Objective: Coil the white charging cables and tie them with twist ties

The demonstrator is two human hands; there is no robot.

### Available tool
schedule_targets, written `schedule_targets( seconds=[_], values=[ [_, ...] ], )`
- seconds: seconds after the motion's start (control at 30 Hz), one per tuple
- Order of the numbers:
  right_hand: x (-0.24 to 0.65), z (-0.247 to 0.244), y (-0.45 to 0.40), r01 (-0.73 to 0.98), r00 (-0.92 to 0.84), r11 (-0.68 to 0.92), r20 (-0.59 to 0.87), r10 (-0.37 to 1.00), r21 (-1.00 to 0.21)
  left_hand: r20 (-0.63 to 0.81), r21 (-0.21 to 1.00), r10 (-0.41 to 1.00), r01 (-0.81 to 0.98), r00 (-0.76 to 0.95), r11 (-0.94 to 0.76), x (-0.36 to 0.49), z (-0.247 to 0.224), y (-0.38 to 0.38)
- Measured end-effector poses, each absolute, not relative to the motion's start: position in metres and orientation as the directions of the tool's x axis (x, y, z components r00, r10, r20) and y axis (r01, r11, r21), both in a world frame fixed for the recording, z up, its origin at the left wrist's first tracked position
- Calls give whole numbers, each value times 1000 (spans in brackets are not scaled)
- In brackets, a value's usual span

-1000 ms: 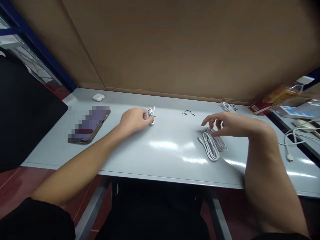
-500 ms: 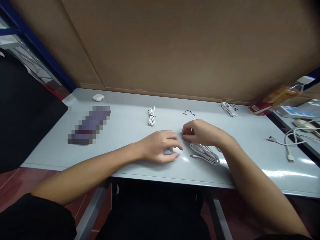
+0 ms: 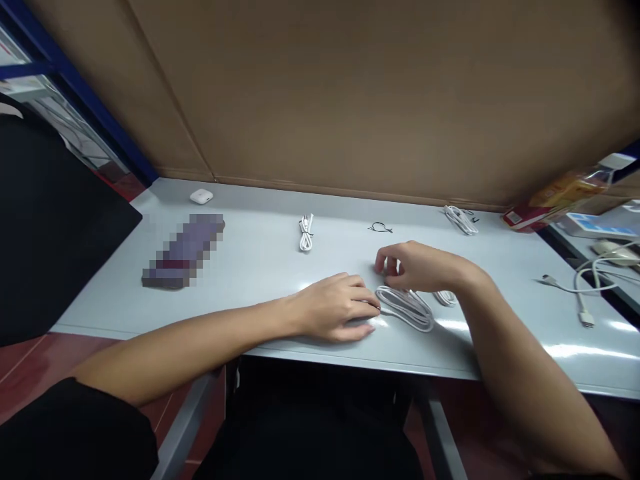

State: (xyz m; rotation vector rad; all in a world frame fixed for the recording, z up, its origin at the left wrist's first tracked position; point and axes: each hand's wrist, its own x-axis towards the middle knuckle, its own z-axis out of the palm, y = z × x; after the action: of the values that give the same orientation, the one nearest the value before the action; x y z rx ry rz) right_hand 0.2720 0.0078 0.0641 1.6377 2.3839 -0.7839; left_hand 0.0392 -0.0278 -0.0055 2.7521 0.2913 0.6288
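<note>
A coiled white cable (image 3: 406, 309) lies on the light grey table (image 3: 240, 267) near its front edge. My left hand (image 3: 343, 310) is at the coil's left end, its fingertips at the cable's plug. Its fingers stretch forward, with the thumb apart below them. Over the coil's far side, my right hand (image 3: 423, 265) hangs palm down. Its fingers bend loosely, a gap shows between thumb and fingers, and nothing is visible in them. Part of another white cable (image 3: 445, 298) shows beside the right wrist.
A tied white cable (image 3: 306, 235), a black tie (image 3: 381, 227) and another cable bundle (image 3: 460, 220) lie farther back. On the left are a white earbud case (image 3: 201, 197) and a blurred-out object (image 3: 185, 252). A tilted bottle (image 3: 560, 197) and loose cables (image 3: 590, 287) are at right.
My left hand has moved right, bringing its fingertips to the plug end of the coiled cable. My right hand has shifted slightly right, and its fingers are a little more apart.
</note>
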Motion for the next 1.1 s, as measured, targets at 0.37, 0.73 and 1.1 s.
schedule_targets(
  seconds=[0.37, 0.73, 1.1],
  values=[
    [261, 62, 14, 849, -320, 234, -109, 941, -473, 241, 790, 740, 317, 628, -525, 7, 11, 6],
    [260, 59, 11, 847, -382, 186, -326, 865, -499, 61, 984, 786, 95, 616, -151, 4, 6, 22],
    [252, 57, 10, 865, -235, 60, -298, 925, -498, -92, 965, 851, -165, 517, 205, 3, 7, 21]
  ],
)
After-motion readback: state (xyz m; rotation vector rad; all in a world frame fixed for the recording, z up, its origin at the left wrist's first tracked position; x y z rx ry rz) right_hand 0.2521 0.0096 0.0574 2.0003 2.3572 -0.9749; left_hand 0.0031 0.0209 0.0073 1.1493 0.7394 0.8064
